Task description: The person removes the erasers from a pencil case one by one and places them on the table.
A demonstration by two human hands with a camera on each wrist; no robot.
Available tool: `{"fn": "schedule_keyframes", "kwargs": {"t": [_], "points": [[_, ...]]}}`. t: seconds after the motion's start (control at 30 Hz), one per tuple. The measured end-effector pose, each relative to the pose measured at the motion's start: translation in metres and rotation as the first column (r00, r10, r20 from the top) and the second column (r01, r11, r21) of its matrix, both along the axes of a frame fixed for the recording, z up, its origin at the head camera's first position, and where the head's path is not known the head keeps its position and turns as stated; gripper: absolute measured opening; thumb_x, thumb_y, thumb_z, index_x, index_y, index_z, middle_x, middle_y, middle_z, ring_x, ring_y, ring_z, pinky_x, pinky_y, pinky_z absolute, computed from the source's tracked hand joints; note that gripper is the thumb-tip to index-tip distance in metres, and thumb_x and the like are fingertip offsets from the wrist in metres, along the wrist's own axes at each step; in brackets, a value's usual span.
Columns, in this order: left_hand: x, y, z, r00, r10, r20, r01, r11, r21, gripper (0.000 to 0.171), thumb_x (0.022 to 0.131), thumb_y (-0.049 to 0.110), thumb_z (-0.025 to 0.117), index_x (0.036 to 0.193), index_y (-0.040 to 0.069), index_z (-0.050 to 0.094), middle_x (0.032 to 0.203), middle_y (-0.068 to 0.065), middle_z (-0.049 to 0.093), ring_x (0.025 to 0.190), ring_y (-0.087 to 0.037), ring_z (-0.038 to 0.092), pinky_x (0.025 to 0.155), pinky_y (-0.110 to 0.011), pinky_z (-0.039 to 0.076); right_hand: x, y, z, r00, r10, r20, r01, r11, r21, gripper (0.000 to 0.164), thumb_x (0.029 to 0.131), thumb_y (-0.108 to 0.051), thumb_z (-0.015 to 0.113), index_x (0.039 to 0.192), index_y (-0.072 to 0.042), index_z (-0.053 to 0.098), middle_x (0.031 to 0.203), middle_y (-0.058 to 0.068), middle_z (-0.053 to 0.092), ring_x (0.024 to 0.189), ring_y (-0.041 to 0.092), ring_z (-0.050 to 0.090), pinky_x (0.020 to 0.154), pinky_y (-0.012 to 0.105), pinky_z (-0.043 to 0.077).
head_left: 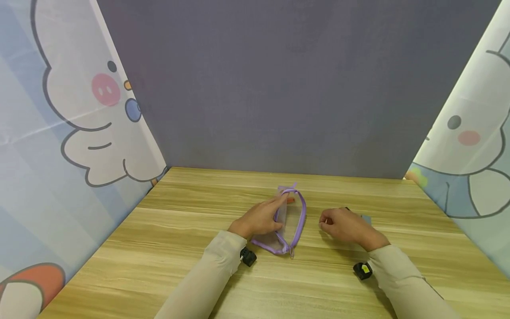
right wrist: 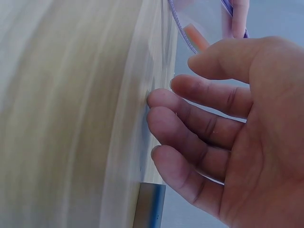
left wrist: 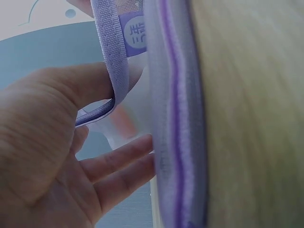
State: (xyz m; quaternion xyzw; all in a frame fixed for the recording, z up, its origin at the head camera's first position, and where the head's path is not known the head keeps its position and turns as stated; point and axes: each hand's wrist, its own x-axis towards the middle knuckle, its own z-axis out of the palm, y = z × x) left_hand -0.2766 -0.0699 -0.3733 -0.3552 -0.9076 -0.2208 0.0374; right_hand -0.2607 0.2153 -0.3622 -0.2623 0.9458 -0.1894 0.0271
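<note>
A see-through pouch (head_left: 300, 223) with purple zip trim stands with its mouth spread on the wooden table. My left hand (head_left: 259, 217) holds it at one side of the mouth; in the left wrist view the purple zip edge (left wrist: 110, 47) passes between the thumb and the fingers. A small orange item (head_left: 291, 200) shows inside the pouch, blurred through its wall. To the right of the pouch, my right hand (head_left: 344, 226) hovers low over the table, fingers loosely bent and holding nothing. A flat grey-blue item (head_left: 366, 219) lies just beyond it, partly hidden by the hand.
The wood-grain table (head_left: 171, 248) ends at a dark grey panel (head_left: 259, 88) at the back. Cartoon-printed cloths hang at the left (head_left: 79, 133) and right (head_left: 474, 110). A tip of something black (head_left: 347, 208) peeks out behind the right hand.
</note>
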Motion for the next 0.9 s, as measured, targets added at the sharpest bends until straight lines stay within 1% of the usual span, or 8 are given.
{"fn": "schedule_keyframes", "kwargs": {"t": [0.17, 0.23, 0.33, 0.4, 0.47, 0.63, 0.73, 0.9], "points": [[0.000, -0.001, -0.001, 1.000, 0.003, 0.007, -0.003, 1.000, 0.006, 0.098, 0.082, 0.014, 0.078, 0.161, 0.023, 0.021, 0.155, 0.006, 0.043, 0.140, -0.019, 0.040, 0.109, -0.039, 0.039, 0.000, -0.001, 0.000, 1.000, 0.008, -0.009, -0.008, 1.000, 0.008, 0.010, 0.098, -0.020, 0.061, 0.093, -0.019, 0.069, 0.081, -0.011, 0.062, 0.070, 0.007, 0.054, 0.066, 0.035, 0.047], [0.000, -0.001, -0.001, 1.000, -0.001, 0.008, 0.001, 1.000, 0.009, 0.098, 0.082, 0.014, 0.078, 0.161, 0.023, 0.021, 0.155, 0.006, 0.044, 0.140, -0.019, 0.040, 0.109, -0.038, 0.040, 0.000, -0.002, 0.000, 1.000, 0.008, -0.008, -0.007, 1.000, 0.009, 0.010, 0.098, -0.020, 0.061, 0.093, -0.019, 0.070, 0.081, -0.011, 0.062, 0.070, 0.006, 0.054, 0.067, 0.035, 0.047], [-0.001, -0.001, -0.001, 1.000, -0.010, 0.002, 0.010, 1.000, 0.012, 0.093, 0.082, 0.014, 0.078, 0.160, 0.023, 0.027, 0.154, 0.005, 0.044, 0.140, -0.019, 0.040, 0.109, -0.038, 0.040, 0.002, -0.004, 0.001, 1.000, 0.005, 0.002, -0.005, 1.000, 0.009, 0.009, 0.098, -0.021, 0.061, 0.094, -0.020, 0.069, 0.082, -0.011, 0.062, 0.071, 0.007, 0.055, 0.067, 0.035, 0.047], [-0.002, -0.001, -0.001, 1.000, -0.015, -0.006, 0.015, 1.000, 0.014, 0.088, 0.082, 0.014, 0.077, 0.157, 0.020, 0.032, 0.154, 0.004, 0.044, 0.141, -0.019, 0.040, 0.108, -0.038, 0.040, 0.003, -0.006, 0.001, 1.000, 0.005, 0.013, -0.005, 1.000, 0.005, 0.009, 0.098, -0.021, 0.061, 0.094, -0.020, 0.069, 0.082, -0.011, 0.062, 0.070, 0.007, 0.054, 0.067, 0.035, 0.047], [-0.002, -0.001, -0.001, 1.000, -0.016, -0.010, 0.016, 1.000, 0.017, 0.083, 0.082, 0.014, 0.077, 0.154, 0.020, 0.037, 0.155, 0.003, 0.043, 0.141, -0.020, 0.040, 0.108, -0.039, 0.040, 0.003, -0.007, 0.002, 1.000, 0.008, 0.018, -0.008, 1.000, 0.006, 0.009, 0.098, -0.021, 0.061, 0.094, -0.020, 0.069, 0.082, -0.011, 0.062, 0.069, 0.007, 0.054, 0.066, 0.035, 0.047], [-0.001, -0.002, -0.001, 1.000, -0.011, -0.002, 0.011, 1.000, 0.028, 0.077, 0.084, 0.017, 0.073, 0.153, 0.022, 0.039, 0.154, 0.005, 0.045, 0.134, -0.019, 0.048, 0.105, -0.038, 0.043, 0.004, -0.011, 0.003, 0.999, 0.017, 0.027, -0.017, 1.000, -0.002, 0.010, 0.099, -0.021, 0.061, 0.094, -0.020, 0.070, 0.081, -0.011, 0.061, 0.067, 0.008, 0.053, 0.064, 0.034, 0.046], [0.001, -0.002, 0.000, 1.000, -0.008, 0.021, 0.007, 0.999, 0.032, 0.073, 0.087, 0.022, 0.070, 0.153, 0.025, 0.039, 0.149, 0.005, 0.051, 0.124, -0.017, 0.056, 0.101, -0.037, 0.046, 0.004, -0.015, 0.004, 0.999, 0.024, 0.030, -0.024, 1.000, -0.012, 0.010, 0.098, -0.021, 0.061, 0.095, -0.020, 0.070, 0.081, -0.011, 0.062, 0.068, 0.007, 0.054, 0.064, 0.034, 0.047], [0.002, 0.000, 0.000, 0.998, 0.013, 0.066, -0.015, 1.000, 0.027, 0.069, 0.092, 0.029, 0.066, 0.154, 0.031, 0.037, 0.147, 0.003, 0.053, 0.120, -0.017, 0.057, 0.099, -0.039, 0.046, 0.003, -0.022, 0.005, 0.999, 0.046, 0.016, -0.046, 0.998, -0.031, 0.010, 0.098, -0.022, 0.062, 0.096, -0.019, 0.071, 0.080, -0.012, 0.062, 0.066, 0.007, 0.054, 0.062, 0.032, 0.046]]}}
